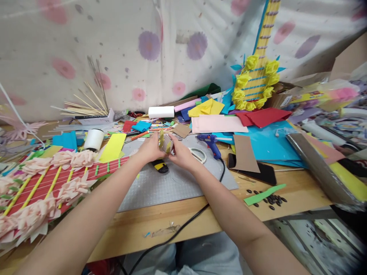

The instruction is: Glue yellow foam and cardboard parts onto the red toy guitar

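Left hand (149, 149) and right hand (181, 154) both pinch a small folded cardboard piece (165, 143), held just above the grey cutting mat (183, 183); a blue glue gun (210, 142) lies on the mat's right part. A black-and-yellow knife (159, 166) rests on the mat beneath the hands; the mat lies on the counter (298, 191).

We held a small folded cardboard piece (165, 144) between our left hand (150, 149) and right hand (181, 154), above the grey cutting mat (177, 183) on the tabletop (301, 191). A blue glue gun (210, 142) lay just beside our right hand, scissors (198, 154) nearer.
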